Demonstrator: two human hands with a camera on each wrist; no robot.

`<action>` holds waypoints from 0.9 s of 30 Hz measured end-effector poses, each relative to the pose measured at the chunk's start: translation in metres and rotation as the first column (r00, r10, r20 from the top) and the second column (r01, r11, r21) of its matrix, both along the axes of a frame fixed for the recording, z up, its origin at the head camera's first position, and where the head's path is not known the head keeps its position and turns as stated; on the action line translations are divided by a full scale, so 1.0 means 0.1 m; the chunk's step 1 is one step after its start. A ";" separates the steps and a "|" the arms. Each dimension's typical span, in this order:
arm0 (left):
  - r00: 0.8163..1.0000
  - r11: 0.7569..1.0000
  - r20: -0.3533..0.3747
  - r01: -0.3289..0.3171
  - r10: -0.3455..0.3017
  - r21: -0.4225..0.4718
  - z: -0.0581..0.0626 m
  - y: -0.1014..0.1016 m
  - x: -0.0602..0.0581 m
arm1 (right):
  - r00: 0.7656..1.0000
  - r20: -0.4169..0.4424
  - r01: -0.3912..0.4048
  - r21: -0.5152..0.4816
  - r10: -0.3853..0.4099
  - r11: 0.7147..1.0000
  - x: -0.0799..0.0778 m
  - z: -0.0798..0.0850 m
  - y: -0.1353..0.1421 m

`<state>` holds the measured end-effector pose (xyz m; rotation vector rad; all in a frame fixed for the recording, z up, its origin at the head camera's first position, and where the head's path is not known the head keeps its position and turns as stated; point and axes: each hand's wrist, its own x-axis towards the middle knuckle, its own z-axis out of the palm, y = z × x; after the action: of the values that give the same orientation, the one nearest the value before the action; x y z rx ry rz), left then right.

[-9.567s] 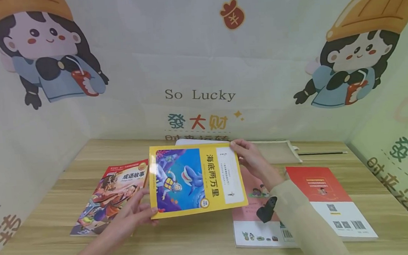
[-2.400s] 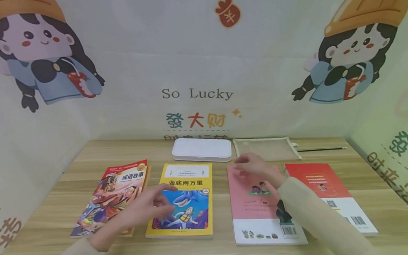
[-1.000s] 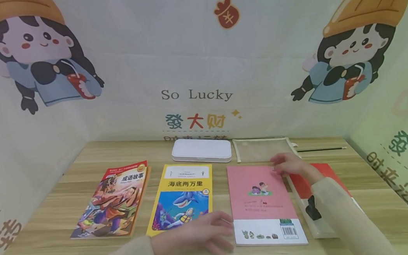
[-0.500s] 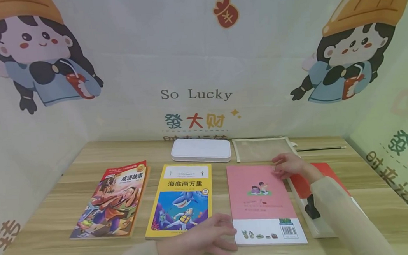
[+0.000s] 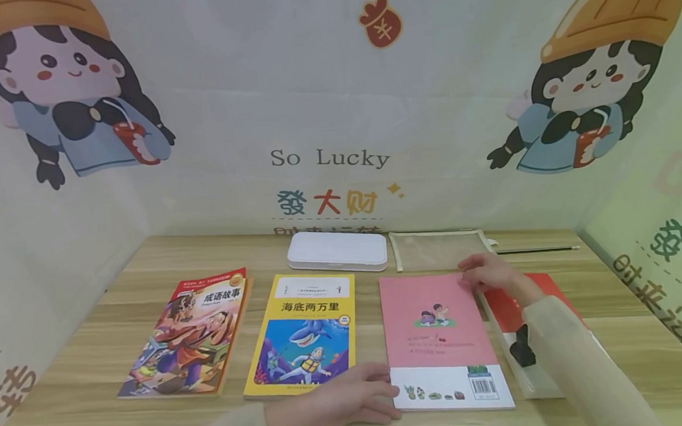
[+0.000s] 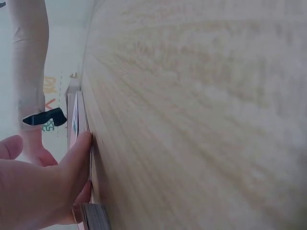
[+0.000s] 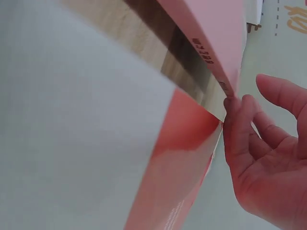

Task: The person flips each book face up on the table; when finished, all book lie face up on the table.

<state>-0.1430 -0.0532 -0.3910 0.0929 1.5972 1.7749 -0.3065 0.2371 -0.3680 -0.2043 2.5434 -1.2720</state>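
Note:
A pink-and-white book (image 5: 429, 305) lies back cover up on the table, right of centre in the head view. My left hand (image 5: 335, 399) is at its lower left edge, fingers reaching to the side; in the left wrist view, fingers (image 6: 82, 143) touch the thin page edge. At the upper right corner is my right hand (image 5: 494, 278). Its fingertips (image 7: 232, 108) meet the spine end in the right wrist view, while the thumb stays apart. A yellow book (image 5: 305, 293) with a shark and diver lies to the left. A red-and-white book (image 5: 548, 291) is partly hidden under my right arm.
A colourful storybook (image 5: 190, 343) lies slightly slanted at far left. Behind the books are a white case (image 5: 336, 251), a mesh pouch (image 5: 437, 249) and a thin dark stick (image 5: 537, 249). A printed cloth (image 5: 224, 116) walls the wooden table (image 5: 103, 358) at back and sides.
The yellow book, held sideways in both hands at first, now lies on the table. Since then my left hand has moved right to the pink book, and my right hand to its far right corner.

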 end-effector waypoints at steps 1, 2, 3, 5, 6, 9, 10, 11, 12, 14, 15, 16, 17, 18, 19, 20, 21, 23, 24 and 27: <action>1.000 1.000 -0.003 0.004 -0.004 -0.002 0.00 0.00 0.00 | 1.000 -0.006 0.006 -0.015 -0.006 1.000 0.00 0.01 0.01; 1.000 1.000 -0.008 0.006 -0.006 -0.006 0.00 0.00 -0.01 | 1.000 -0.007 0.011 -0.034 -0.011 0.999 0.00 0.02 0.02; 1.000 1.000 -0.013 0.006 -0.006 -0.007 -0.01 0.00 -0.01 | 1.000 -0.009 0.010 -0.052 -0.010 0.999 -0.01 0.03 0.03; 1.000 1.000 -0.023 0.001 -0.001 -0.009 -0.01 0.01 -0.01 | 1.000 -0.002 0.014 -0.080 -0.014 0.997 -0.01 0.05 0.05; 1.000 1.000 -0.025 0.001 -0.001 -0.013 -0.02 0.01 -0.01 | 1.000 0.001 0.009 -0.090 -0.009 0.996 -0.01 0.06 0.06; 1.000 1.000 -0.027 -0.001 0.000 -0.023 -0.02 0.01 -0.02 | 1.000 0.020 0.004 -0.099 -0.002 0.995 -0.02 0.09 0.09; 1.000 1.000 -0.027 -0.003 0.002 -0.028 -0.02 0.02 -0.02 | 1.000 0.025 -0.001 -0.098 0.004 0.995 -0.02 0.09 0.10; 1.000 1.000 -0.026 -0.004 0.003 -0.030 -0.02 0.02 -0.02 | 1.000 0.026 -0.003 -0.098 0.006 0.995 -0.03 0.09 0.10; 1.000 1.000 -0.024 -0.005 0.004 -0.031 -0.02 0.02 -0.02 | 1.000 0.028 -0.011 -0.104 0.014 0.995 -0.03 0.10 0.11; 1.000 0.999 -0.025 -0.011 0.010 -0.032 -0.02 0.02 -0.02 | 0.999 0.030 -0.028 -0.116 0.032 0.993 -0.03 0.10 0.14; 1.000 0.999 -0.027 -0.015 0.014 -0.033 -0.02 0.02 -0.01 | 0.999 0.026 -0.043 -0.128 0.046 0.991 -0.03 0.11 0.15; 0.999 0.999 -0.030 -0.018 0.017 -0.034 -0.02 0.02 -0.01 | 0.998 0.021 -0.062 -0.146 0.066 0.987 -0.02 0.11 0.17; 0.999 0.999 -0.031 -0.021 0.020 -0.033 -0.02 0.03 -0.01 | 0.996 0.015 -0.082 -0.164 0.085 0.983 -0.02 0.12 0.19; 0.999 0.999 -0.035 -0.027 0.026 -0.029 -0.02 0.03 0.00 | 0.994 0.010 -0.103 -0.182 0.106 0.978 -0.02 0.13 0.21; 0.999 0.999 -0.040 -0.033 0.032 -0.029 -0.02 0.03 0.00 | 0.993 0.007 -0.117 -0.200 0.121 0.973 -0.02 0.14 0.23; 0.998 0.999 -0.043 -0.041 0.040 -0.027 -0.02 0.03 0.01 | 0.991 0.002 -0.132 -0.218 0.136 0.967 -0.01 0.15 0.24; 0.998 0.999 -0.046 -0.047 0.046 -0.024 -0.02 0.04 0.01 | 0.989 -0.001 -0.143 -0.235 0.147 0.961 0.00 0.16 0.26; 0.997 0.998 -0.052 -0.058 0.057 -0.020 -0.02 0.04 0.02 | 0.987 -0.006 -0.157 -0.273 0.162 0.949 0.01 0.17 0.29; 0.997 0.998 -0.054 -0.063 0.062 -0.019 -0.02 0.04 0.02 | 0.987 -0.004 -0.154 -0.296 0.160 0.943 0.02 0.18 0.30; 0.996 0.998 -0.057 -0.067 0.066 -0.022 -0.03 0.04 0.03 | 0.988 -0.001 -0.144 -0.367 0.154 0.919 0.04 0.18 0.34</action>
<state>-0.1403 -0.0493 -0.3935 0.0801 1.6782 1.8181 -0.3027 0.2713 -0.3497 -0.4464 2.1970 -1.6629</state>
